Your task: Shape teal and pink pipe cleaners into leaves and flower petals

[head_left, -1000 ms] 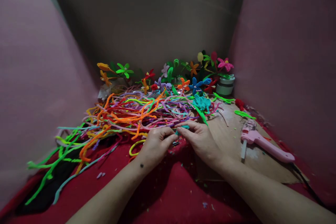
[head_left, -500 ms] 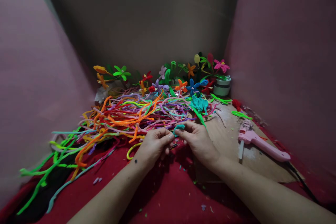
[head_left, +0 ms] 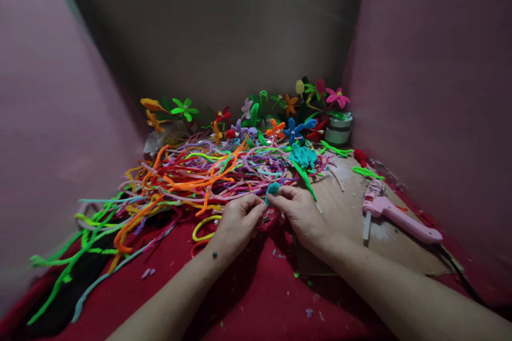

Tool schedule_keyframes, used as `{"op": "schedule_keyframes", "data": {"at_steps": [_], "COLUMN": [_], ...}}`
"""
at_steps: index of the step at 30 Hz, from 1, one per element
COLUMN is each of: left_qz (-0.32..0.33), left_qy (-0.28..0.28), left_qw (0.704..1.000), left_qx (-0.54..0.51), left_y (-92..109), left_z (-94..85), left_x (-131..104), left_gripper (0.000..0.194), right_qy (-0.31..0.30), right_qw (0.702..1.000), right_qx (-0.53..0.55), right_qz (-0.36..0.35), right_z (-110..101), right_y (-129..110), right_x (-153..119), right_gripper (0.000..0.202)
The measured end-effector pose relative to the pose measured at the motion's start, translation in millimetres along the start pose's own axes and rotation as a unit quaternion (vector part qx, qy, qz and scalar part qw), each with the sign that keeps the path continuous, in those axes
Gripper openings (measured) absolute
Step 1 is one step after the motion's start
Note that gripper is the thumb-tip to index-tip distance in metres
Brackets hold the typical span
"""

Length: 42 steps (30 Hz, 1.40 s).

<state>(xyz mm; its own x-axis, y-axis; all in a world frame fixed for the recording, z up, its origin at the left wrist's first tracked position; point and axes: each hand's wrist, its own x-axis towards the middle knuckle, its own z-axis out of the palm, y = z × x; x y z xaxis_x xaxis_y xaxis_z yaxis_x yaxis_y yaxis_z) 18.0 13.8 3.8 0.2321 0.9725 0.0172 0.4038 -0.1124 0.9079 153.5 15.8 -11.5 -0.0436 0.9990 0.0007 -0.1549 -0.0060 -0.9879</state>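
Observation:
A small curled piece of teal pipe cleaner [head_left: 272, 189] is pinched between my two hands, over the front edge of the pile. My right hand [head_left: 298, 210] grips its right side between thumb and fingers. On the left, my left hand [head_left: 242, 218] is closed with thumb and fingertips at the piece's lower end. Just beyond my right hand lies a teal pipe-cleaner flower [head_left: 303, 156] with a green leaf [head_left: 306, 181]. A yellow loop [head_left: 204, 228], perhaps a scissors handle, shows beside my left hand.
A heap of colourful pipe cleaners [head_left: 192, 170] spreads to the left. On the cardboard [head_left: 340, 224] at right rests a pink glue gun [head_left: 400, 218] with a dark cord. Finished flowers [head_left: 294, 130] and a pale green jar [head_left: 338, 129] stand along the back. Scraps dot the red cloth [head_left: 248, 303].
The teal piece has tilted more upright and shows a broader face. My left hand has shifted slightly right and down; my right hand has moved a little.

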Motion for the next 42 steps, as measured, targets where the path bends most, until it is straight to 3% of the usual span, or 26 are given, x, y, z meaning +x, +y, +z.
{"op": "schedule_keyframes", "data": {"at_steps": [4,12,20,25,30,33,37,39,42], "left_qz": [-0.039,0.048,-0.033,-0.042,-0.043,-0.045,-0.021,0.025,0.021], "left_qy": [-0.022,-0.006,-0.037,-0.046,-0.101,-0.103,-0.093,-0.092,-0.053], "left_qw": [0.999,0.998,0.997,0.996,0.992,0.992,0.992,0.993,0.996], "left_qx": [-0.005,0.029,-0.063,-0.062,-0.062,-0.055,-0.079,-0.067,0.073], "left_y": [0.7,-11.4,-1.2,0.8,4.7,15.2,40.4,53.9,67.2], "left_z": [1.6,5.2,4.9,6.7,-2.0,-10.4,-8.0,1.9,23.2], "left_x": [-0.9,-1.2,-0.6,0.3,6.7,17.9,49.3,73.2,113.3], "left_gripper": [0.023,0.018,0.016,0.018,0.018,0.020,0.016,0.015,0.021], "right_qy": [-0.023,-0.006,-0.032,-0.043,-0.001,0.010,-0.024,0.007,0.086], "right_qw": [1.000,0.999,0.999,0.998,0.997,0.992,0.987,0.982,0.966], "right_qx": [0.021,0.029,0.035,0.047,0.046,0.050,0.124,0.150,0.209], "right_qz": [-0.005,-0.023,0.003,0.002,-0.068,-0.119,-0.102,-0.118,-0.125], "right_z": [-0.4,-1.7,0.5,0.6,0.2,1.3,-3.4,-14.2,-41.1], "right_y": [-1.2,3.3,-3.0,1.7,-2.1,-13.9,-42.7,-60.2,-78.7], "right_x": [-0.3,2.6,-0.3,2.7,2.5,-4.0,-6.8,1.2,25.2], "right_gripper": [0.012,0.016,0.023,0.021,0.014,0.012,0.014,0.012,0.011]}}
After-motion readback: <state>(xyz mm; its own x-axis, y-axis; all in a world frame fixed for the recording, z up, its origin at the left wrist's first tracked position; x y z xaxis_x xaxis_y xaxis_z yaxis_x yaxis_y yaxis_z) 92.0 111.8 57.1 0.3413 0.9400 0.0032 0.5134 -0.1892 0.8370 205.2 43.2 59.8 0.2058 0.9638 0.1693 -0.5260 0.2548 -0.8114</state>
